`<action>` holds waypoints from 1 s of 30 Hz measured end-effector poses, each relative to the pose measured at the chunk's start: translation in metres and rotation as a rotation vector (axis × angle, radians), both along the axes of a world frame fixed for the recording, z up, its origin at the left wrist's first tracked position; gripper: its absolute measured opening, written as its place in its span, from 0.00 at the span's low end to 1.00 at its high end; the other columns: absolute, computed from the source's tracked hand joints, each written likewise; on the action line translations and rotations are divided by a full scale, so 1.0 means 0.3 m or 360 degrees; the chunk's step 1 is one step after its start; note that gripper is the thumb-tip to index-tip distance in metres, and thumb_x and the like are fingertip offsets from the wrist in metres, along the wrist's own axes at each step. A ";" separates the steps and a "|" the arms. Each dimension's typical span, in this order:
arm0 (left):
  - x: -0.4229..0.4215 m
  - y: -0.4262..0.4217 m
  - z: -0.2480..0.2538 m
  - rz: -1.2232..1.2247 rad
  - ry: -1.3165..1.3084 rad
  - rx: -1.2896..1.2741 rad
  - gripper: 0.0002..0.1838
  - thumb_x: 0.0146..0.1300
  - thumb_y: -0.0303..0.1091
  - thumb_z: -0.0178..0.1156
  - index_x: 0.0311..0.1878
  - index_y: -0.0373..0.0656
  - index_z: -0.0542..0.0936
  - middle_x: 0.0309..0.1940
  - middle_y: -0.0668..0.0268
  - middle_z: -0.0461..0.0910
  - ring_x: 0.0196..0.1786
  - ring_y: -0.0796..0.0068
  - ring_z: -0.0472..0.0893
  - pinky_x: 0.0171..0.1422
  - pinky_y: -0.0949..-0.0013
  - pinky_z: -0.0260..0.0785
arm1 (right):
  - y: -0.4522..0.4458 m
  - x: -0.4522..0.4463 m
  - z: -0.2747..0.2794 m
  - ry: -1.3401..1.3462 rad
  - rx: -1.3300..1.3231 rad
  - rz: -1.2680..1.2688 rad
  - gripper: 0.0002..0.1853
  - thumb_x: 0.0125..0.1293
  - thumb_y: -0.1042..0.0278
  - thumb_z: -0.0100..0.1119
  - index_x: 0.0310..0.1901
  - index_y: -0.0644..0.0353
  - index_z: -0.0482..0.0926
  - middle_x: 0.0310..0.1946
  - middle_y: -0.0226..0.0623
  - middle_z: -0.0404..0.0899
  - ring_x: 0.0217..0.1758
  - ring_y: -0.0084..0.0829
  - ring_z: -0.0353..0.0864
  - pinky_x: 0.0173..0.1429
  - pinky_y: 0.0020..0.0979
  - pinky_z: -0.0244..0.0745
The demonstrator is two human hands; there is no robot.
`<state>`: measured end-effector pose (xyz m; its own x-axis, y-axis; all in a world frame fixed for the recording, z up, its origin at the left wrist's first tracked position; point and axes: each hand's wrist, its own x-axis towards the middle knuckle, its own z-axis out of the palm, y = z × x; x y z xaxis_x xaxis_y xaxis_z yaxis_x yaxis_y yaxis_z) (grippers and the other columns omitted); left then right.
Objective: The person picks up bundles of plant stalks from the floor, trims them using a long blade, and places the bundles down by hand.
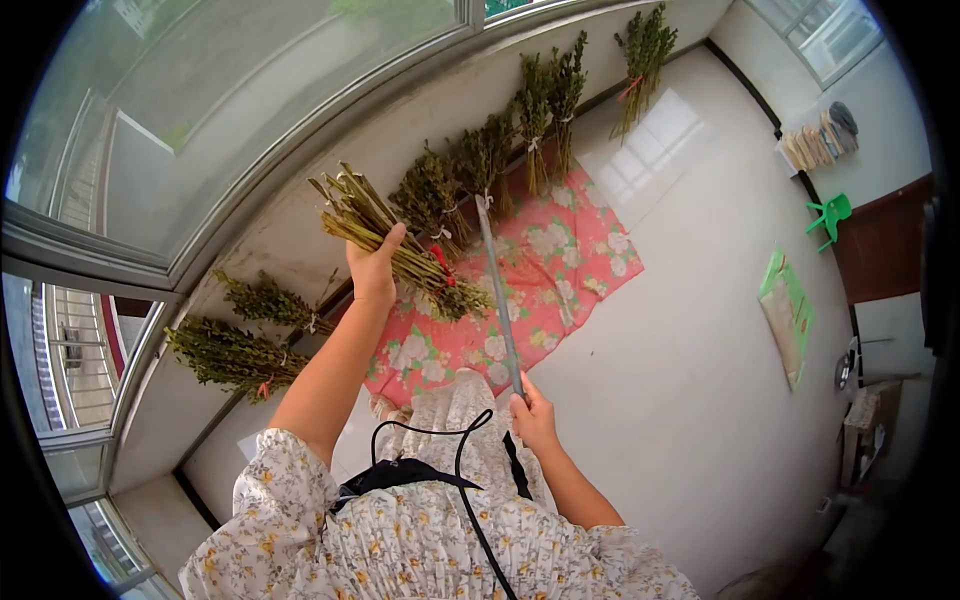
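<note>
My left hand (374,266) is wrapped round a bundle of dried leafy stems (425,278), raised in front of me. Its bare cut ends point up and left, its leafy tips down and right, and a red tie circles it. My right hand (534,412) grips the lower end of a long grey pole (498,295). The pole slants up and away, its far end near the tied bundles by the wall. Beneath both lies a pink floral cloth (545,300) on the floor.
Several tied bundles lean along the wall under the windows, among them a dark leafy bundle (432,195) and a farther one (645,65). Two bundles lie at left, one a leafy bundle (235,355). A green chair (829,220) and a green-edged package (786,315) stand at right.
</note>
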<state>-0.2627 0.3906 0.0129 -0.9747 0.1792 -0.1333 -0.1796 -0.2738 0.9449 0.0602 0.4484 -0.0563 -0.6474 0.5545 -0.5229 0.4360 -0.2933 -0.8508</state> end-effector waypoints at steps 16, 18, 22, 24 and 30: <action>0.033 0.039 0.032 -0.0059 0.0038 0.0002 0.22 0.51 0.21 0.65 0.49 0.39 0.69 0.41 0.67 0.74 0.44 0.72 0.74 0.48 0.70 0.68 | 0.027 -0.022 0.004 -0.0025 -0.0001 0.0256 0.24 0.62 0.71 0.53 0.61 0.59 0.67 0.20 0.25 0.69 0.22 0.15 0.66 0.27 0.22 0.64; 0.032 0.036 0.049 -0.0077 0.0044 0.0013 0.22 0.51 0.21 0.65 0.48 0.39 0.70 0.41 0.68 0.74 0.44 0.72 0.74 0.48 0.70 0.68 | 0.032 -0.032 -0.005 0.0027 -0.0065 0.0284 0.24 0.62 0.71 0.53 0.61 0.59 0.67 0.20 0.25 0.69 0.22 0.15 0.66 0.27 0.22 0.64; 0.025 0.021 0.041 -0.0090 0.0057 -0.0022 0.21 0.51 0.21 0.65 0.48 0.39 0.70 0.41 0.68 0.74 0.44 0.73 0.74 0.48 0.70 0.68 | 0.015 -0.021 -0.039 -0.0010 0.0059 0.0264 0.25 0.62 0.70 0.53 0.62 0.58 0.66 0.19 0.26 0.70 0.22 0.16 0.67 0.27 0.23 0.65; 0.024 0.013 0.053 -0.0113 0.0064 -0.0004 0.21 0.51 0.21 0.65 0.48 0.40 0.70 0.40 0.68 0.74 0.43 0.73 0.74 0.48 0.70 0.68 | 0.033 -0.033 -0.042 0.0007 0.0086 0.0382 0.25 0.61 0.70 0.54 0.62 0.58 0.66 0.19 0.26 0.70 0.22 0.16 0.67 0.28 0.23 0.66; 0.028 -0.009 0.069 -0.0140 0.0059 0.0011 0.20 0.51 0.22 0.66 0.47 0.40 0.70 0.40 0.68 0.74 0.43 0.73 0.74 0.48 0.69 0.68 | 0.065 -0.034 -0.030 0.0041 0.0226 0.0498 0.24 0.62 0.73 0.51 0.62 0.56 0.67 0.17 0.22 0.67 0.15 0.13 0.61 0.18 0.20 0.58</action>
